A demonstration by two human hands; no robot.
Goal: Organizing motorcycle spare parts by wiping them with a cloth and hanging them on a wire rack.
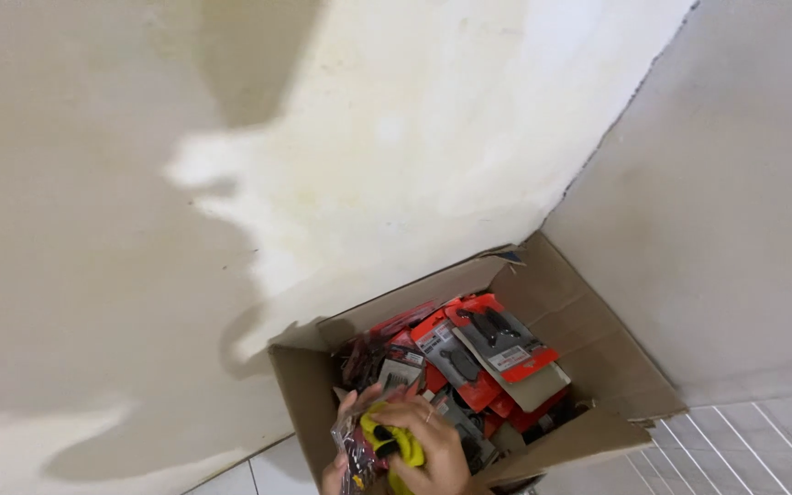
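Presently, item by item, with the cardboard box as landmark.

Cardboard box (588, 339): open-topped brown carton, flaps up, standing in the corner where two walls meet; filled nearly to the rim.

Blister packs (478, 353): red-and-grey carded packets, each showing a dark part under clear plastic; heaped loosely inside the box, several tilted and overlapping.

Right hand (433, 449): at the near edge of the box, over its front left corner; fingers curled down onto a yellow item and the packets under it; a ring shows on one finger.

Yellow item (394, 442): small yellow-and-black object under the right hand's fingers, at the box's near edge; its kind cannot be told.

Left hand (336, 472): only a part shows at the bottom of the view, just left of the right hand; it touches a clear packet (356, 449) with dark contents; how far its fingers are closed cannot be told.

Walls (396, 137): pale, stained plaster behind and beside the box.

Floor (744, 449): white tiles right of the box.
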